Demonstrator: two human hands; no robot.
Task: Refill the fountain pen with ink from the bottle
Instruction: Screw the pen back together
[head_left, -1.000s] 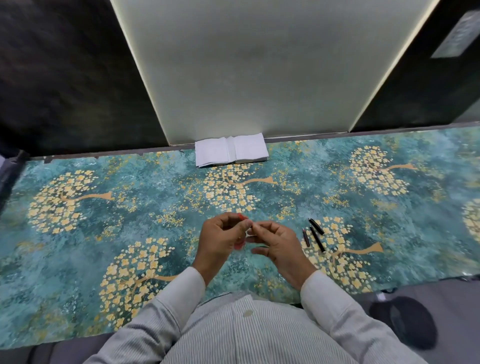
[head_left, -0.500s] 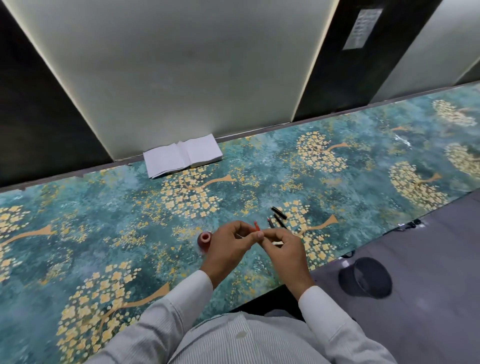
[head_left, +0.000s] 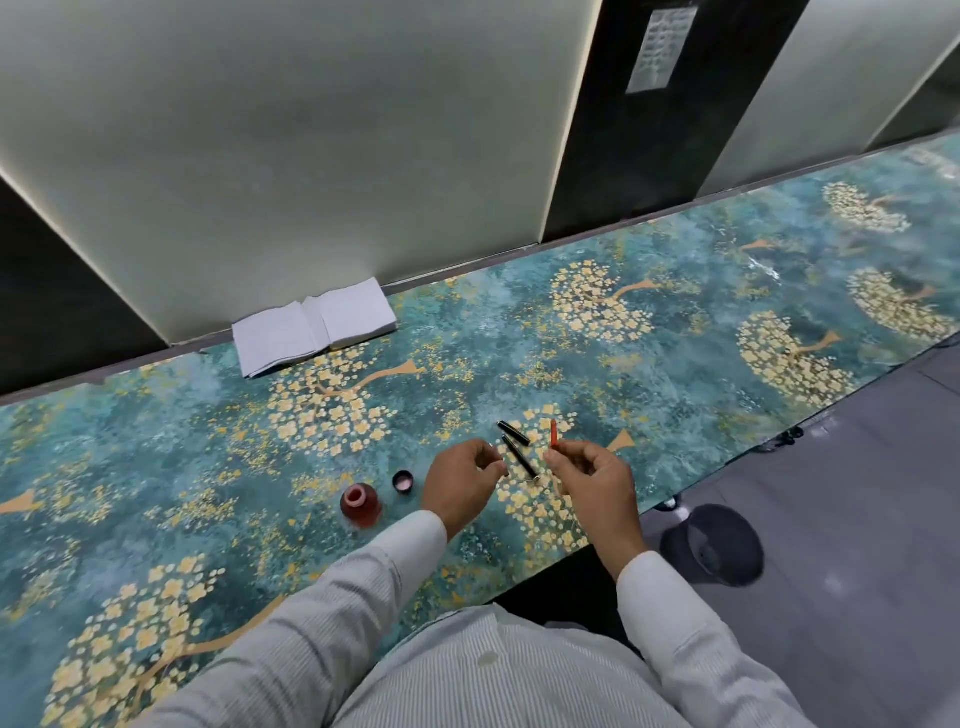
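Note:
My right hand (head_left: 589, 478) pinches a thin red tube (head_left: 554, 433), the pen's ink cartridge, and holds it upright above the table. My left hand (head_left: 462, 480) hovers just to its left with fingers loosely curled and nothing in it. Between the hands lie two black pen parts: a short one (head_left: 513, 433) and a longer one (head_left: 519, 456) on the patterned tabletop. An open bottle of red ink (head_left: 360, 504) stands left of my left hand, with its black cap (head_left: 403, 481) lying beside it.
A teal table (head_left: 675, 338) with gold tree patterns runs along a pale wall. An open white notebook (head_left: 311, 327) lies at the table's far edge. A dark round bin (head_left: 719, 543) stands on the grey floor to the right, past the table's near edge.
My hands have come apart: the right hand now carries the red tube alone, and the left hand has let go. The view has swung right, so the ink bottle and cap show.

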